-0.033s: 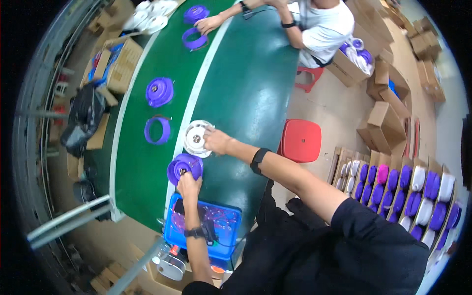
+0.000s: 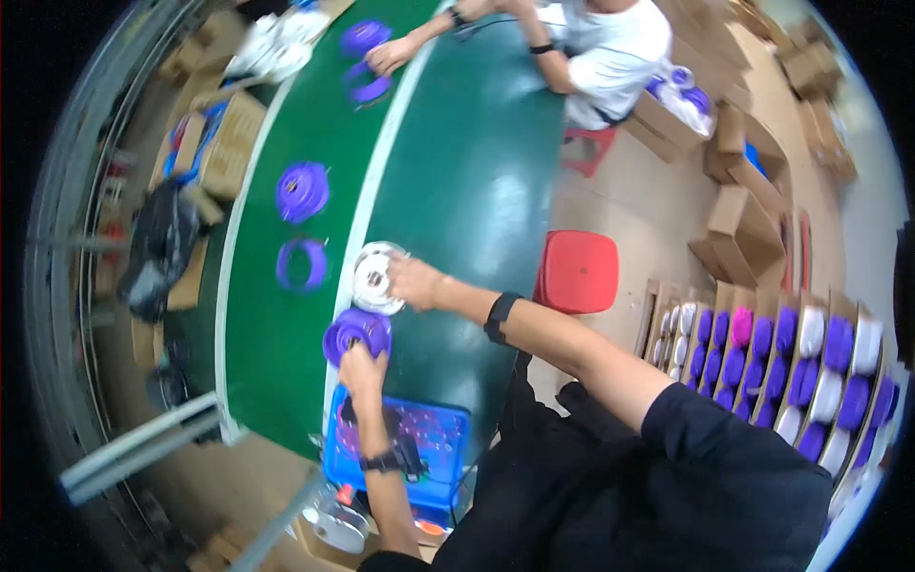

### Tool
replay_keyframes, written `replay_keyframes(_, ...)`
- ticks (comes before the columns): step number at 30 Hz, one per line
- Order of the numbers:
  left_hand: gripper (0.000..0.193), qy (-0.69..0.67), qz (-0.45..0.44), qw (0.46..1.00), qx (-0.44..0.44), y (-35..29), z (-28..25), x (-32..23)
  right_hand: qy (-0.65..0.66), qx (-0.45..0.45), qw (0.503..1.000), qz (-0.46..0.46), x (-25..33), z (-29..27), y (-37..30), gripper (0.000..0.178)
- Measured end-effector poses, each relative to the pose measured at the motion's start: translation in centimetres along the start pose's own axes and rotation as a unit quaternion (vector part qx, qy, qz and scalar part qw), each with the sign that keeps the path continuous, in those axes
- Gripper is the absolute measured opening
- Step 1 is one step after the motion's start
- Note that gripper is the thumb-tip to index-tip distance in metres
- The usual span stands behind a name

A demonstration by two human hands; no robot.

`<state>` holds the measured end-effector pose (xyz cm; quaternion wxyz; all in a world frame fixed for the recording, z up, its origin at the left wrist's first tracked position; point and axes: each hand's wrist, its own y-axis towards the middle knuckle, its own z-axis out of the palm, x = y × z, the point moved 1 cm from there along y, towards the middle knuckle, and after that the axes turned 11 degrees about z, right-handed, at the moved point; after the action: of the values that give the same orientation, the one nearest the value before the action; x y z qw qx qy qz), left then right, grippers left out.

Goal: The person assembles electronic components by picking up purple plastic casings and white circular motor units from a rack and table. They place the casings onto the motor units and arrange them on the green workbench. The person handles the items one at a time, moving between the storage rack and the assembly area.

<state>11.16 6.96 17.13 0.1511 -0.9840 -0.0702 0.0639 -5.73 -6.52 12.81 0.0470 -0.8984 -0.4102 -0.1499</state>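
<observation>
My left hand (image 2: 362, 370) closes on a purple round housing (image 2: 367, 329) with a small metallic piece at its centre, at the near end of the green table. Just beyond it, touching or nearly so, lies a white round housing (image 2: 373, 289) with a ringed rim. My right hand (image 2: 416, 282) has its fingers curled at the right side of this white part; blur hides the exact grip. Below my left wrist sits a blue tray (image 2: 462, 448) of small pinkish pieces with wires.
Farther along the green belt (image 2: 257, 367) lie a purple housing (image 2: 302, 192) and a purple ring (image 2: 283, 267). A co-worker's hand (image 2: 389, 57) touches another purple ring (image 2: 370, 93). To the right stand a red stool (image 2: 579, 272) and a carton of purple and white pieces (image 2: 762, 357).
The purple parts on the belt appear slightly lower and farther left, and the view has shifted a little. My right hand's fingers look more curled beside the white housing.
</observation>
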Motion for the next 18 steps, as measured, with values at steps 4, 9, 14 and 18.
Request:
replay_keyframes(4, 0.04, -0.04, 0.21, 0.965, -0.153, -0.1, -4.0, -3.6, 0.132, -0.242, 0.959, 0.067, -1.0, -5.8, -7.6, 0.032)
replay_keyframes(9, 0.027, -0.175, 0.52, 0.816, 0.179, 0.2, -5.1, -19.8, 0.187, -0.038, 0.907, 0.375, -7.2, -8.1, -31.3, 0.036)
replay_keyframes(14, 0.025, -0.077, 0.774, 0.539, 0.322, -9.9, -6.4, -40.5, 0.157, -0.226, 0.715, 0.643, 1.5, -13.5, -64.6, 0.027)
replay_keyframes(18, 0.023, 0.014, 0.832, 0.45, 0.323, -22.7, -10.4, -53.1, 0.132, -0.431, 0.52, 0.725, 21.4, -23.6, -77.5, 0.019)
